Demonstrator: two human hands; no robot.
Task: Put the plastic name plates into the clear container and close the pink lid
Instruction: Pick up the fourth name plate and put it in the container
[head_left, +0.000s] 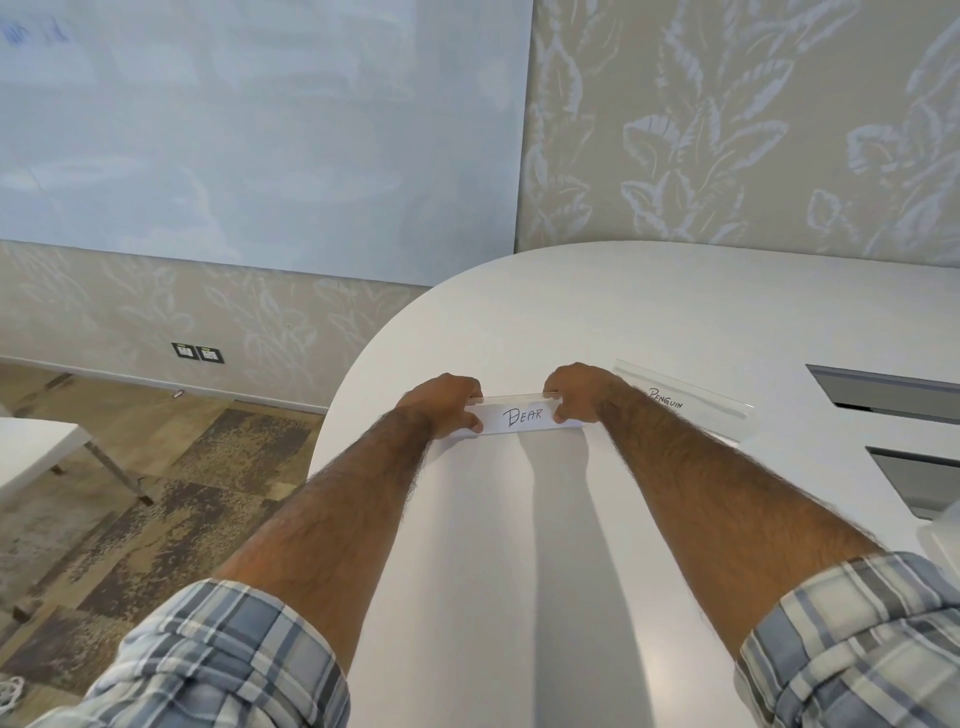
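A clear plastic name plate with a white card reading "BEAR" (522, 415) stands on the white table (519, 545). My left hand (441, 402) grips its left end and my right hand (579, 392) grips its right end, thumbs on the near face. A second clear name plate marked "PENGUIN" (691, 402) stands just right of my right hand, partly hidden by my wrist. A sliver of a clear container (943, 540) shows at the right edge; no pink lid is in view.
Two grey rectangular cable openings (898, 395) are set into the table at the right. The table's rounded edge drops off to patterned carpet on the left. A small white table (36, 447) stands at the far left. Wall and whiteboard lie beyond.
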